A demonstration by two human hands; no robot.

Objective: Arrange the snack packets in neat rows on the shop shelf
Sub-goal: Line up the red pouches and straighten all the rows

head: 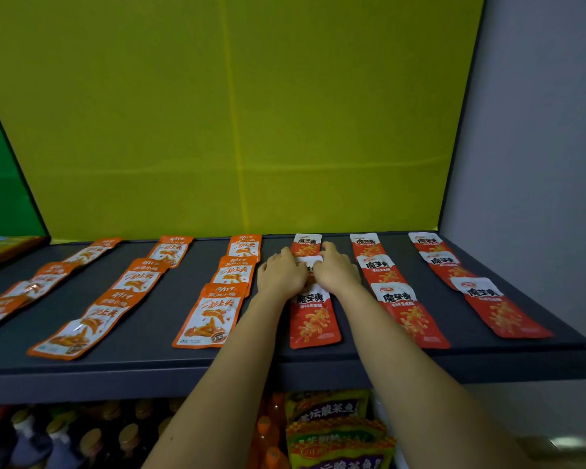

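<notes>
Red packet [310, 261] | left hand [281, 275] pinches its edge | right hand [335, 272] pinches opposite edge

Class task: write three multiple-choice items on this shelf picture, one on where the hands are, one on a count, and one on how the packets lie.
1. Where do the left hand and right hand rest?
A. on a cardboard box
B. on the middle red packet of the leftmost red row
C. in the air, touching nothing

2. How many packets are in the rightmost red row?
A. one
B. three
C. six

3. How do the packets lie?
A. flat on the shelf
B. standing upright
C. hanging from hooks

Answers:
1 B: both hands touch that packet.
2 B: three white labels show there.
3 A: every packet lies face up on the dark board.
</notes>
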